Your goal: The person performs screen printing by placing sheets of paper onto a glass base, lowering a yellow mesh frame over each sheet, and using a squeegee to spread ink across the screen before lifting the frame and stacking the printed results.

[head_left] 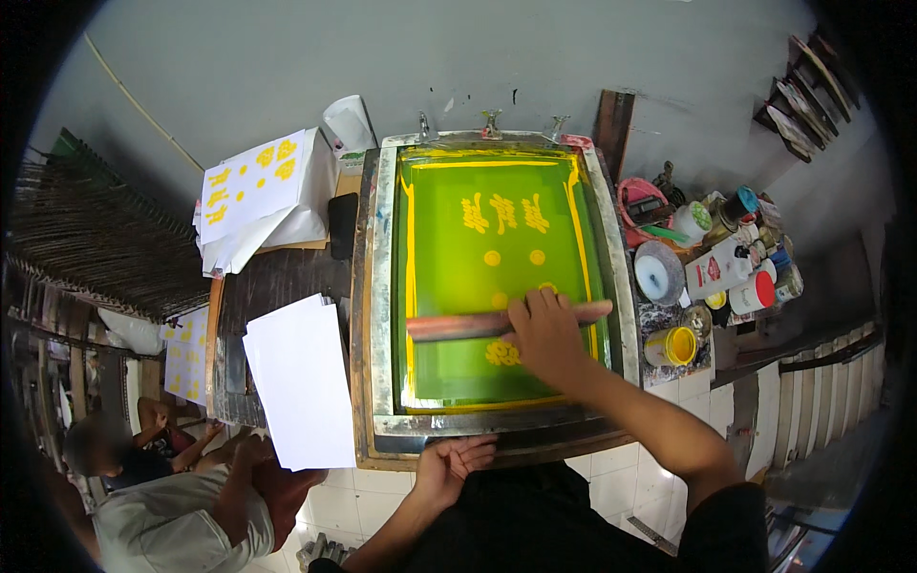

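Squeegee: a long, straight, reddish-brown squeegee bar [449,326] is lying crosswise over the near half of a green mesh screen [454,258], spanning most of its width; its lower edge is staying out of sight.
Right hand: the right hand [549,339] is closing around the bar right of its middle, fingers over the top.
Left hand: the left hand [457,463] is resting loosely spread, palm partly up, beside the near rail of the pale, stained rectangular screen frame [386,286]; whether it is touching the rail, I cannot tell.
Bar handling: it is looking stiff and fairly light, probably slippery wherever ink is coating it; gripping near its middle should be balancing it best, since an off-centre hold may be letting the far end tilt.
Mesh handling: it is appearing taut and easily damaged, so even pressure is seeming safer than a corner digging in.
Ink: wet-looking yellow ink [410,248] is lining the mesh's sides.
Far edge: small metal clamps [491,124] are standing along the frame.
Paper: a fanned stack of blank white sheets [298,382] is lying left of the frame, partly on the dark wooden tabletop [287,282].
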`<state>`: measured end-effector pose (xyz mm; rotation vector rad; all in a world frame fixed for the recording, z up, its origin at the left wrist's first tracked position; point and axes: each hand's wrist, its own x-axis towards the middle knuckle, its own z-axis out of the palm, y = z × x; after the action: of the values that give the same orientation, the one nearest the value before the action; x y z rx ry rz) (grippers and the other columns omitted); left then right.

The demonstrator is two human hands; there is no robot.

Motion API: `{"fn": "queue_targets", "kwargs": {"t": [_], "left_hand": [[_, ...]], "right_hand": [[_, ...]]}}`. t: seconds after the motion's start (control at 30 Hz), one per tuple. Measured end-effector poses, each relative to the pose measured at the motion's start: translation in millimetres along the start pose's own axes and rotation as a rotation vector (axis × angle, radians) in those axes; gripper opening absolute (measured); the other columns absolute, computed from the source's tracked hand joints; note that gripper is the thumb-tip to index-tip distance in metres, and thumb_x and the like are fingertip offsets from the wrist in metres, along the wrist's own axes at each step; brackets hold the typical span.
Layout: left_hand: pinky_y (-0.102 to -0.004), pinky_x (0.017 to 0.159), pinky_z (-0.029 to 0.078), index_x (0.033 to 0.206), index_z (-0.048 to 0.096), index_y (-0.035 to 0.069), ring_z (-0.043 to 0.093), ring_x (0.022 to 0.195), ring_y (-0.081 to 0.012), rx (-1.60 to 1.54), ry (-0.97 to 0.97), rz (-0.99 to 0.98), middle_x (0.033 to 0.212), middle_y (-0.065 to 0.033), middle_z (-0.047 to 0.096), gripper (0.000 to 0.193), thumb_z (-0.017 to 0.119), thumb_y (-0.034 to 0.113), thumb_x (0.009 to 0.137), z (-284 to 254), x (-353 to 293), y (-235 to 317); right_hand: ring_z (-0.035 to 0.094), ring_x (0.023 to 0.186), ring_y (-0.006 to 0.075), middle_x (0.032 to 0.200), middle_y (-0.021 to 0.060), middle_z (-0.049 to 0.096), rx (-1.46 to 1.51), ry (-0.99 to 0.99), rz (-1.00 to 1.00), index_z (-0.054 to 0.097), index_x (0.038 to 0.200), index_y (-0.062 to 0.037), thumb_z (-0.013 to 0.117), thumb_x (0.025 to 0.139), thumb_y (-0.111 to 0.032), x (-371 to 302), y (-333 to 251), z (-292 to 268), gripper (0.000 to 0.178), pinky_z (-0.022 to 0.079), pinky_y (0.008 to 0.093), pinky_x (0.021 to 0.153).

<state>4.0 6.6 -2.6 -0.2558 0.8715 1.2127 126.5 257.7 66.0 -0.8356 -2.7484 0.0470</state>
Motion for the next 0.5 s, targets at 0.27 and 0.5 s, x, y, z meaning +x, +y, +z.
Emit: {"fn": "queue_targets", "kwargs": {"t": [0.27, 0.5], "left_hand": [[-0.0484, 0.101, 0.053, 0.121, 0.061, -0.017, 0.071, 0.105, -0.0365, 0.029, -0.013, 0.019, 0.122, -0.0285, 0.069, 0.042, 0.046, 0.014, 0.097, -7.0, -1.0, -5.5], [-0.0463, 0.098, 0.057, 0.117, 0.061, -0.021, 0.073, 0.102, -0.0381, 0.008, 0.039, 0.065, 0.117, -0.0330, 0.070, 0.048, 0.036, 0.014, 0.096, -4.1, -4.1, -13.1]], "right_hand": [[0.058, 0.100, 0.0346, 0.101, 0.0158, 0.059, -0.030, 0.055, 0.029, 0.057, 0.108, -0.0046, 0.082, 0.079, -0.025, 115.8, 75.7, 18.5, 0.043, 0.041, 0.0467, 0.085], [0.061, 0.106, 0.0345, 0.106, 0.0170, 0.065, -0.085, 0.072, 0.013, 0.059, 0.114, -0.0044, 0.085, 0.079, -0.026, 200.5, 132.3, 35.4, 0.049, 0.043, 0.0465, 0.089]]}}
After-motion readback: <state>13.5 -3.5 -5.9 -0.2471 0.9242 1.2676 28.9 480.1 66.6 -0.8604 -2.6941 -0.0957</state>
